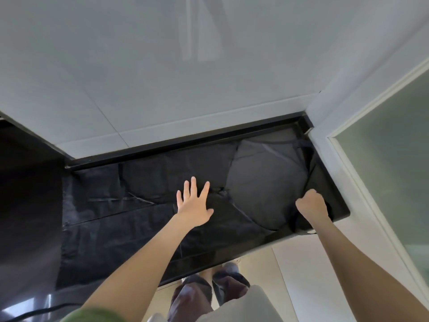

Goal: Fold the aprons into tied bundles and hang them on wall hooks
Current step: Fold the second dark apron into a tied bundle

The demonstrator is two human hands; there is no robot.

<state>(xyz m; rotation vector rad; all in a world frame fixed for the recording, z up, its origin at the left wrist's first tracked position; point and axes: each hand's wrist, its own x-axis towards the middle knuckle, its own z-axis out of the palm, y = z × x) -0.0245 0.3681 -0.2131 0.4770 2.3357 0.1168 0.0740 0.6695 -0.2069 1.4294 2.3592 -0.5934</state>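
Apron [144, 182] lies spread out on the black desk [334, 198], not folded yet. My left hand [193, 203] presses it flat, fingers straight and wide. My right hand [312, 204] has its fingers curled tight on the apron's right edge. I think folding has only just begun; tying and hanging come later, and I see no hooks

Tabletop [336, 205]: black and glossy, running in front of me into the white-tiled corner.
On it: a black apron [139, 217], spread flat over most of the surface.
Right end: a grey rounded cloth panel [262, 182], with thin straps [299, 145] toward the back corner.
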